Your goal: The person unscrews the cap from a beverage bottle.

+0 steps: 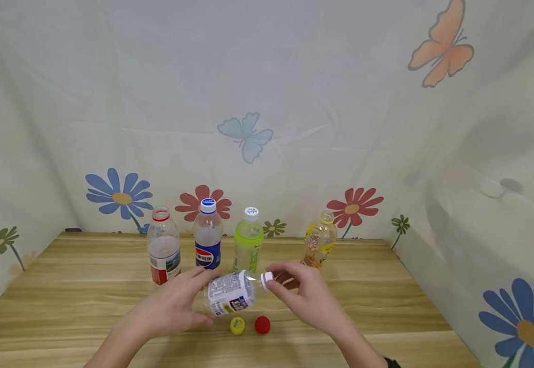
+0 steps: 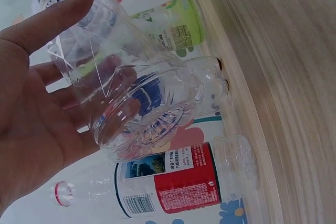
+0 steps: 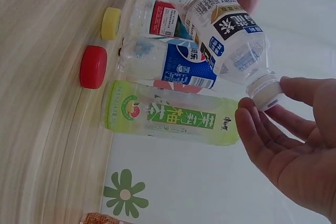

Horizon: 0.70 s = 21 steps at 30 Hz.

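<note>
A clear plastic bottle (image 1: 230, 294) with a white printed label lies tilted in the air above the table, its neck pointing right. My left hand (image 1: 172, 304) holds it around the lower body, the thumb on the near side in the left wrist view. At the neck, the thumb and fingers of my right hand (image 1: 310, 296) pinch the white bottle cap (image 3: 266, 93), which sits on the mouth. Below the bottle, a yellow cap (image 1: 237, 325) and a red cap (image 1: 262, 325) rest side by side on the table.
Behind the hands stand several bottles: an uncapped one with a red neck ring (image 1: 161, 245), a blue-labelled cola bottle (image 1: 208, 235), a green-labelled bottle (image 1: 248, 240) and, farther right, an uncapped yellow-ringed bottle (image 1: 320, 240). A flower-print curtain (image 1: 294, 92) encloses the wooden table (image 1: 377, 291).
</note>
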Each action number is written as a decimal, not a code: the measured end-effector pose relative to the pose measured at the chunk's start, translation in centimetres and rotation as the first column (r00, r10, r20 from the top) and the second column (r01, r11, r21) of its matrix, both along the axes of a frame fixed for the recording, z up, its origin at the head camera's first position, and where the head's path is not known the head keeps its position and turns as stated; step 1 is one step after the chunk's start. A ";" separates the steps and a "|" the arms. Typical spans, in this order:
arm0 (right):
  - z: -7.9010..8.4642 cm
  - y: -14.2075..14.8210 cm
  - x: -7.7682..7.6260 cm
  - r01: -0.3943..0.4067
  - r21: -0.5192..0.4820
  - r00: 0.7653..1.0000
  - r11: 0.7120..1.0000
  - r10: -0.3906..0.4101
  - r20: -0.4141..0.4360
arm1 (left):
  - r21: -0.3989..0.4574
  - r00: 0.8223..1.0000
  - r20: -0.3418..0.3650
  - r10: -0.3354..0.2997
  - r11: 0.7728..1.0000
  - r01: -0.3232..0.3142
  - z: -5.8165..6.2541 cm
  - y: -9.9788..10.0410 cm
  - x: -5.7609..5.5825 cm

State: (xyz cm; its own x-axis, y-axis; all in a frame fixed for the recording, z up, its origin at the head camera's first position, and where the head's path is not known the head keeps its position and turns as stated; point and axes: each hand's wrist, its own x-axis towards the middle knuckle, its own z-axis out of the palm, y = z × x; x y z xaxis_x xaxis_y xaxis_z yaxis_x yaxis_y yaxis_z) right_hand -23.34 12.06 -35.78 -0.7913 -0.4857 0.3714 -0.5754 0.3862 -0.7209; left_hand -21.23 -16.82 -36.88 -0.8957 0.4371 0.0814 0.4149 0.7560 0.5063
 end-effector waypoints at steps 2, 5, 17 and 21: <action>0.0 0.0 0.0 -0.024 -0.019 1.000 1.000 0.024 -0.008 | 0.001 1.000 -0.001 -0.002 1.000 0.002 0.0 0.0 0.0; 0.0 0.1 0.0 -0.058 -0.046 0.998 0.997 0.057 -0.027 | 0.002 1.000 -0.001 -0.002 1.000 0.002 -0.1 0.0 0.0; -0.2 -0.2 -0.1 -0.116 -0.101 0.988 0.988 0.105 -0.113 | 0.006 1.000 0.009 0.004 1.000 -0.004 -0.1 0.0 -0.1; -0.1 -0.1 0.0 -0.105 -0.110 0.987 0.988 0.090 -0.133 | 0.009 1.000 0.029 0.007 1.000 -0.007 -0.1 0.1 -0.1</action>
